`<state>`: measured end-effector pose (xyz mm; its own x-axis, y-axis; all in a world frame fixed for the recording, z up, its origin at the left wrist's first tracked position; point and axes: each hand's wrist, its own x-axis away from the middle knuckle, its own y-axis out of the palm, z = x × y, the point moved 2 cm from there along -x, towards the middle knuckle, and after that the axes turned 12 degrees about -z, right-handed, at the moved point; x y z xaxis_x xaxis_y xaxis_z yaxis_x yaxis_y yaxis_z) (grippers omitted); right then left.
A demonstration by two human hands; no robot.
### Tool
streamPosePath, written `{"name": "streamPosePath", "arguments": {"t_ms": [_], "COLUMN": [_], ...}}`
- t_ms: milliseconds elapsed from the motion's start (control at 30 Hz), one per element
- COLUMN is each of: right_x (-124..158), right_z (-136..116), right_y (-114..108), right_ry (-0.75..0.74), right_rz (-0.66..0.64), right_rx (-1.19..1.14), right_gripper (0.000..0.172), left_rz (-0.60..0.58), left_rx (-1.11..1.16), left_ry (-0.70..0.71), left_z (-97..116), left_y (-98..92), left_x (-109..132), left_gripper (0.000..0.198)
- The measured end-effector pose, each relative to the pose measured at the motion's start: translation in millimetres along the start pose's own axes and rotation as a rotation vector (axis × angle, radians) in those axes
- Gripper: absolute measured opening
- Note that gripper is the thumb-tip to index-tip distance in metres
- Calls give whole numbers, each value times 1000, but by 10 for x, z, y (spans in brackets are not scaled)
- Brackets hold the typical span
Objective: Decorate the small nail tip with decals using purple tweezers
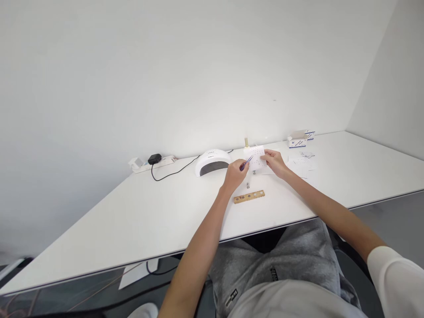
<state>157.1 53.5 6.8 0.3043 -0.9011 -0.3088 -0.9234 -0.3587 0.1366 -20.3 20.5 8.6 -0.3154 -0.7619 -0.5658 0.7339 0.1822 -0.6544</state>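
Observation:
Tweezers (247,163) with a bluish body are pinched in my left hand (236,173), their tips close to a white sheet. That sheet (257,160), dotted with small marks in rows, is gripped at its right edge by my right hand (273,160) and held up off the table. Nearer to me lies a wooden strip (249,197) with a row of round spots, some dark and some pale. Small shiny metal pieces (248,185) stand between the strip and the sheet; their kind is too small to tell.
A white nail lamp (213,161) stands left of my hands, its cable running along the wall. Farther left lie a power strip (159,164) and a black adapter (154,158). Small boxes (297,140) and loose papers (300,166) are on the right. A yellowish bottle (246,142) stands behind the sheet.

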Motion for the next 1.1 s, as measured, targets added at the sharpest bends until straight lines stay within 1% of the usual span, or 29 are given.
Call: {"name": "streamPosePath", "arguments": {"t_ms": [167, 267, 433, 667, 867, 1100], "right_x": [24, 40, 56, 45, 46, 65], "right_z": [-34, -50, -47, -25, -38, -51], "right_y": [39, 63, 80, 68, 74, 97], "right_ry": [25, 49, 81, 114, 101, 82], "right_rz": [-49, -68, -54, -53, -42, -84], "right_rx": [-127, -164, -192, -166, -165, -93], "right_gripper": [19, 17, 14, 12, 17, 26], "left_rz": [-8, -16, -21, -27, -35, -28], "left_rx": [-5, -5, -9, -11, -28, -34], "left_ry": [-9, -10, -25, -25, -40, -39], "left_z": [-27, -39, -42, -61, -55, -42], "left_y": [8, 8, -1, 6, 6, 1], "left_x": [5, 5, 7, 9, 2, 3], "left_gripper": [21, 21, 23, 22, 23, 25]}}
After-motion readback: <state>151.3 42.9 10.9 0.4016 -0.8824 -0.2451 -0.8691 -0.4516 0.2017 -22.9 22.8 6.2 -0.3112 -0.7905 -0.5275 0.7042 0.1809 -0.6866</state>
